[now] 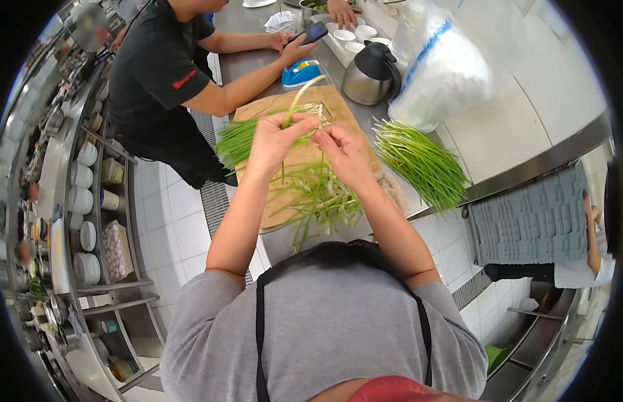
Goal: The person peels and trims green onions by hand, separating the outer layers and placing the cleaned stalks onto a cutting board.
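Note:
Above a brown sheet [276, 209] on the steel counter, my left hand [279, 139] pinches a pale green chive stalk [298, 98] that curves up past the fingers. Close beside it, the fingertips of my right hand [343, 153] are closed on the same stalk's end, with a thin strand hanging below. Under both hands lies a loose tangle of chive leaves [315, 195]. One chive bunch [239, 142] lies behind my left hand, its white ends partly hidden. Another chive bunch [422, 166] rests to the right.
Across the counter a co-worker [150, 87] in black leans with a phone [311, 33] near a blue tape dispenser [302, 72]. A steel jug [369, 75] and a filled plastic bag [442, 74] stand behind. Another person's hand [341, 12] is near white cups. Shelves [117, 288] line the left.

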`<control>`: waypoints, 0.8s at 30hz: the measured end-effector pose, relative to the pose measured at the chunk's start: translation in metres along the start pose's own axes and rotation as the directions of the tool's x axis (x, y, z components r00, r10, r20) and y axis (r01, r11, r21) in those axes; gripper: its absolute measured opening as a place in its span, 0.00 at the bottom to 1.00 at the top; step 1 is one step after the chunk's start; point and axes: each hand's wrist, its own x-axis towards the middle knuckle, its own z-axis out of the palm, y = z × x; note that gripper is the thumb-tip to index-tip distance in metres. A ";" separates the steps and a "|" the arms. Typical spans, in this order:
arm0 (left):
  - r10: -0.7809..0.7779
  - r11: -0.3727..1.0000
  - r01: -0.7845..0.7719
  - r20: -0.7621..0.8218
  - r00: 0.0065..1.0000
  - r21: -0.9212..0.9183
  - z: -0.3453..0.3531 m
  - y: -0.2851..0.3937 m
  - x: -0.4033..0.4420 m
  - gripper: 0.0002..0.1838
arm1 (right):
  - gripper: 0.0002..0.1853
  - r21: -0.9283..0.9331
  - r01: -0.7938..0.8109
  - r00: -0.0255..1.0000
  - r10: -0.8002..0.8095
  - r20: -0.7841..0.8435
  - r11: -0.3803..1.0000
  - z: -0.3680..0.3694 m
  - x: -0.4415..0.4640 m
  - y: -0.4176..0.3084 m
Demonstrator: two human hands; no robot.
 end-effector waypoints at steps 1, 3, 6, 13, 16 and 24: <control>-0.002 1.000 0.002 0.013 1.000 -0.004 0.004 -0.002 0.002 0.05 | 0.06 -0.019 0.020 1.000 -0.020 -0.004 1.000 0.001 0.000 -0.002; -0.001 0.999 0.001 0.008 1.000 -0.033 0.008 -0.004 0.002 0.05 | 0.06 -0.007 0.019 1.000 -0.019 0.005 1.000 0.001 0.001 -0.006; 0.044 0.994 -0.048 -0.048 0.998 -0.094 0.008 0.001 0.008 0.06 | 0.06 -0.041 -0.008 0.999 0.009 0.038 0.999 -0.001 0.001 -0.010; 0.065 0.987 -0.094 -0.210 0.976 -0.131 -0.020 0.011 0.037 0.08 | 0.08 -0.118 -0.072 0.990 0.085 0.111 0.990 0.001 -0.028 0.011; 0.083 0.982 -0.125 -0.269 0.960 -0.144 -0.033 0.021 0.045 0.09 | 0.08 -0.218 -0.046 0.984 0.082 0.157 0.975 -0.003 -0.054 0.043; 0.063 0.981 -0.120 -0.336 0.940 -0.152 -0.060 0.027 0.060 0.09 | 0.08 -0.463 0.052 0.775 0.257 0.578 0.885 -0.054 -0.086 0.054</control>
